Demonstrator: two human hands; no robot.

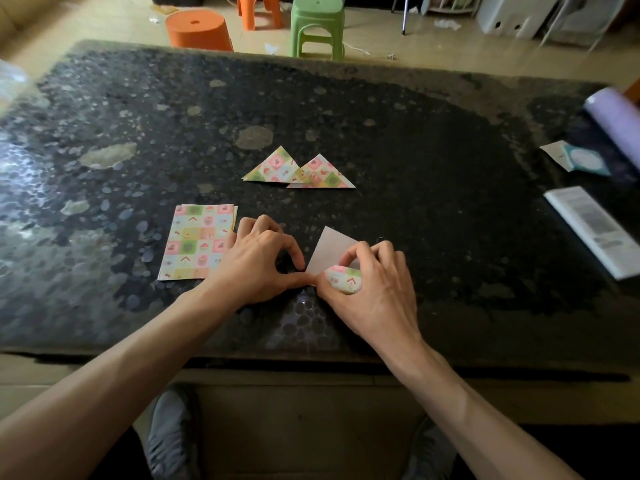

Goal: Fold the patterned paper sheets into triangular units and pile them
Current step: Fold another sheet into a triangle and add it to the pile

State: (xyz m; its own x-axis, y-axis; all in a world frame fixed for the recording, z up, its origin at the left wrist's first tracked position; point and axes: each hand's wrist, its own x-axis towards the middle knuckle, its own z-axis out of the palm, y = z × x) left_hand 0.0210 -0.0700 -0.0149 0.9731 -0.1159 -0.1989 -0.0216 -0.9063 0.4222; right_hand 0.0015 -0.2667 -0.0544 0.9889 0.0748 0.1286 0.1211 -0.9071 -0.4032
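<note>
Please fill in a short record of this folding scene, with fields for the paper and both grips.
sheet in work: white back up, one patterned corner curled over, on the table
right grip: holds the curled corner
left grip: thumb and forefinger pinch the sheet's left corner
unfolded stack: flat, left of the grips
finished triangles: two, side by side, corners overlapping, not yet piled
other items: purple roll, booklet at the right edge

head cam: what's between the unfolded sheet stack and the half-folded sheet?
Only the left hand: it sits against the unfolded sheet stack at its right edge, thumb and forefinger at the half-folded sheet corner. Head view shows it.
</note>
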